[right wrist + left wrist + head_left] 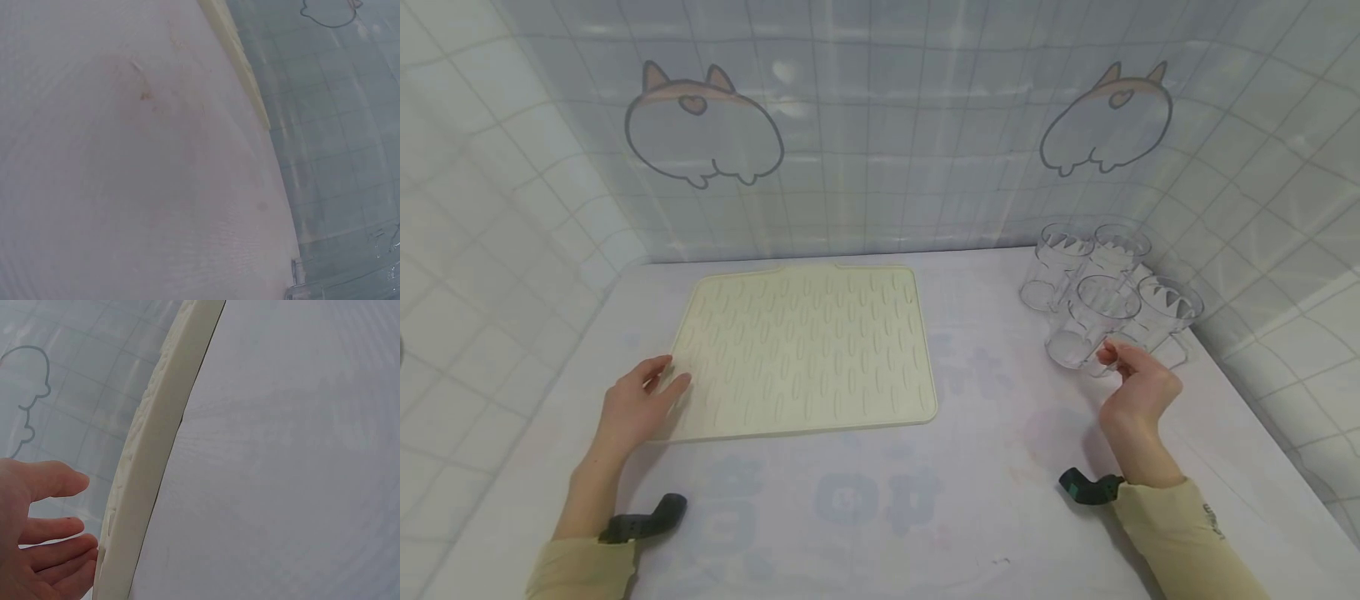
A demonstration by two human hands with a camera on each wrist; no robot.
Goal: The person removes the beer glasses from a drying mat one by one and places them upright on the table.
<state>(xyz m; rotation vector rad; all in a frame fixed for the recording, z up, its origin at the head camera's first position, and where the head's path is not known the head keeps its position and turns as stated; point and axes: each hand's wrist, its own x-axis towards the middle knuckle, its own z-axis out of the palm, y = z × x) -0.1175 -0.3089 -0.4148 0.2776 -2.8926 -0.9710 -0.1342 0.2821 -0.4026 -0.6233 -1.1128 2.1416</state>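
Note:
Four clear plastic mugs, several in a close group, stand upright at the right of the table. My right hand (1138, 387) has its fingers curled at the handle of the front left clear mug (1093, 308), gripping it; the fingertips partly hide the handle. In the right wrist view only a bit of a clear mug (306, 291) shows at the lower edge. A cream ridged drying mat (805, 350) lies flat at the left and middle. My left hand (634, 402) is at the mat's left edge, fingers relaxed and thumb apart, holding nothing.
Behind the front left mug stand two more clear mugs (1051, 271), with another mug (1168, 304) to its right. White tiled-pattern sheets (880, 167) with cartoon animals close off the back and sides. The white table cover (865, 542) bears faint print.

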